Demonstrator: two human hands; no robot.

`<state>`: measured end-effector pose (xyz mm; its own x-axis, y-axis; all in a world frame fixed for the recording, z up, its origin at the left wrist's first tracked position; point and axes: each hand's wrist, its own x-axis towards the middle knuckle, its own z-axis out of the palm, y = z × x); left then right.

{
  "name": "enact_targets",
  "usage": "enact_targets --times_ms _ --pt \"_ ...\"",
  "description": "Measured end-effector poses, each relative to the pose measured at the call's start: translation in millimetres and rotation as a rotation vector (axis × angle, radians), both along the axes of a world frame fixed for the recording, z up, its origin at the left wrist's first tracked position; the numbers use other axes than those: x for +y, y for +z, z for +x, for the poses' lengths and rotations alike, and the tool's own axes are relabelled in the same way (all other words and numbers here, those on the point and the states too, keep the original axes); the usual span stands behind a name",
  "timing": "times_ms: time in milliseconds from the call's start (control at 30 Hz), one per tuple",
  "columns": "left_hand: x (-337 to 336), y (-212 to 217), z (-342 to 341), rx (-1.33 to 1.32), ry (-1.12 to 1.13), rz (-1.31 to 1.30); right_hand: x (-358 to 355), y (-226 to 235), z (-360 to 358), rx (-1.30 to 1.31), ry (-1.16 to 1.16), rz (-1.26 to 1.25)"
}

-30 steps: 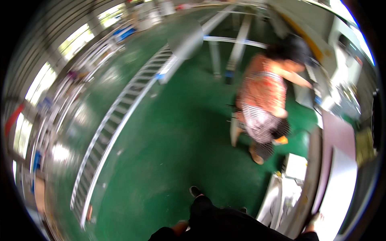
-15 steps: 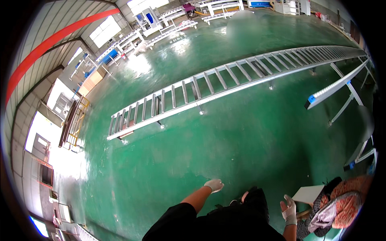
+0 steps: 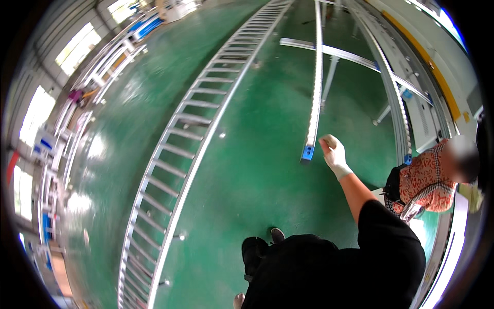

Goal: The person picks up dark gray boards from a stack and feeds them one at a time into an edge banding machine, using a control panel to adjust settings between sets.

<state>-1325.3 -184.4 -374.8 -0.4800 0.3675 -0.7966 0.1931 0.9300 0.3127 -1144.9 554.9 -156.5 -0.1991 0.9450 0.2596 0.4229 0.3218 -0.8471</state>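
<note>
My right hand (image 3: 334,154), in a whitish glove, reaches forward with its fingers loosely bent and a gap by the thumb. Nothing shows in it. It appears just right of the blue end cap (image 3: 307,153) of a long roller rail (image 3: 315,103); I see no contact between them. Of my left hand (image 3: 239,301), only a small pale part shows at the lower edge beside my leg, and its fingers are hidden.
A long metal roller frame (image 3: 177,193) with crosswise bars stands on the green floor (image 3: 247,170) to my left. A second roller rail (image 3: 393,98) runs at the right, near a person (image 3: 424,177) in a patterned orange top. White machines (image 3: 56,170) line the far left.
My view has turned right, so the long frame now runs away from me on the left. My right hand has come forward and up; the left has dropped toward the lower edge.
</note>
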Motion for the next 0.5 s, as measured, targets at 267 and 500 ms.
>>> enact_targets --times_ms 267,500 --pt "226 -28 -229 -0.024 -0.355 0.054 169 -33 -39 -0.609 -0.471 0.156" --pt "479 -50 -505 0.147 -0.605 -0.092 148 -9 -98 -0.666 -0.561 -0.289"
